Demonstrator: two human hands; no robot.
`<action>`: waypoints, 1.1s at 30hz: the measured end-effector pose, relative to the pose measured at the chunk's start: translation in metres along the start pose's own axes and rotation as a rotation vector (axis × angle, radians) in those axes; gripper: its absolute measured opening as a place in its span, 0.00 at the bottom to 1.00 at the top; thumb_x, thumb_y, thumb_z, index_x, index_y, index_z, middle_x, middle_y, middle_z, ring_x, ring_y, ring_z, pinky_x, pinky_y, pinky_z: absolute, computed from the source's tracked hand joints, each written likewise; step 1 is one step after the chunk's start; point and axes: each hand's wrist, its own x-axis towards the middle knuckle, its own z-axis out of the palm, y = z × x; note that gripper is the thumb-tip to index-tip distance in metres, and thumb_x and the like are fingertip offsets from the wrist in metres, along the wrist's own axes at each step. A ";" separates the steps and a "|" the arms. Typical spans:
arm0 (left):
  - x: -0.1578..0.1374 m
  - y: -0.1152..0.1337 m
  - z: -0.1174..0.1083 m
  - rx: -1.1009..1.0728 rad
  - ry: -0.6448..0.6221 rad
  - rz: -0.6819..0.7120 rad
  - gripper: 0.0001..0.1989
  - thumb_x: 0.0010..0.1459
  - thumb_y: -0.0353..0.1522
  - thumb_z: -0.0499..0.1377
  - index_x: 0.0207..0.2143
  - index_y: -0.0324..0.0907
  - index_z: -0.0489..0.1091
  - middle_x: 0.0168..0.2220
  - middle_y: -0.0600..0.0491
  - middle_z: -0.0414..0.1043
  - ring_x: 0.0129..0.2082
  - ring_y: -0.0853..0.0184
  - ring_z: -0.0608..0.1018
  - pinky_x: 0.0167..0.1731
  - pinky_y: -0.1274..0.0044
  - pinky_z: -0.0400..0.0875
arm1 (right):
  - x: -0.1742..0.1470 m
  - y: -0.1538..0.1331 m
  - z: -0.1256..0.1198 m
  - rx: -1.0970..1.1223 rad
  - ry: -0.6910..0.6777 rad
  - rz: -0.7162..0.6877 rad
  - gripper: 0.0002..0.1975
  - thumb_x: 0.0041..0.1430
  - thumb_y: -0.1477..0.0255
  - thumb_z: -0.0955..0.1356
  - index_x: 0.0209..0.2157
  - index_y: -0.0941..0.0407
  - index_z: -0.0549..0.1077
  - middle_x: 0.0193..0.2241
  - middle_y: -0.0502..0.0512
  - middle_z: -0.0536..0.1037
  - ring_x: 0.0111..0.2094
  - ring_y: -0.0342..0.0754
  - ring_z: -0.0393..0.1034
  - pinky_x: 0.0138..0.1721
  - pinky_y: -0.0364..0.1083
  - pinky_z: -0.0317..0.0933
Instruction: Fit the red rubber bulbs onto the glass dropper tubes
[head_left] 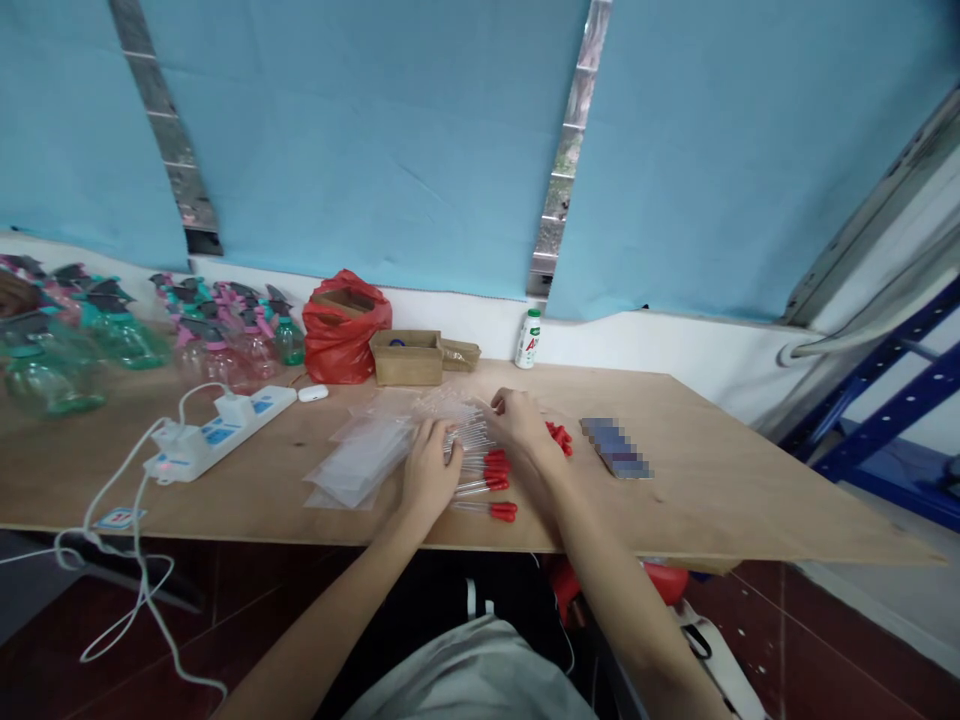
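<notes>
My left hand [433, 468] lies over the edge of a stack of clear plastic bags [356, 465], its thumb apart from the fingers and near a row of droppers. These droppers [496, 483] have thin clear stems and red bulbs, and they lie side by side with the bulbs to the right. Above the stems, my right hand [517, 415] is closed with its fingertips bent together; whatever it pinches is too small to make out. More red bulbs [559, 437] show just beyond my right wrist, partly hidden by it.
A power strip [225, 432] with white cords stands left of the bags. Spray bottles [217, 350], a red plastic bag [346, 330], a cardboard box [407, 358] and a white bottle [528, 340] line the back. A blurred phone-like slab [616, 448] lies right on the wooden table [720, 480].
</notes>
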 end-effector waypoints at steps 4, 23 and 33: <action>-0.001 0.010 -0.006 0.191 0.043 0.127 0.18 0.69 0.28 0.59 0.59 0.43 0.72 0.60 0.41 0.73 0.61 0.47 0.73 0.62 0.56 0.69 | 0.001 0.004 -0.001 0.533 -0.304 -0.190 0.10 0.53 0.76 0.73 0.38 0.60 0.82 0.30 0.53 0.82 0.30 0.45 0.73 0.34 0.43 0.66; -0.006 0.017 -0.003 0.138 -0.224 -0.006 0.15 0.78 0.37 0.50 0.47 0.48 0.77 0.40 0.50 0.85 0.36 0.59 0.84 0.33 0.73 0.65 | -0.041 0.089 -0.059 -0.177 0.191 0.441 0.18 0.70 0.59 0.69 0.51 0.57 0.82 0.42 0.63 0.86 0.44 0.56 0.81 0.45 0.48 0.66; -0.005 0.012 0.001 0.187 -0.259 -0.064 0.14 0.78 0.37 0.49 0.47 0.46 0.75 0.35 0.49 0.83 0.33 0.58 0.83 0.31 0.73 0.62 | -0.045 0.092 -0.050 -0.147 0.157 0.431 0.14 0.65 0.62 0.72 0.43 0.56 0.86 0.41 0.64 0.88 0.45 0.57 0.83 0.44 0.47 0.67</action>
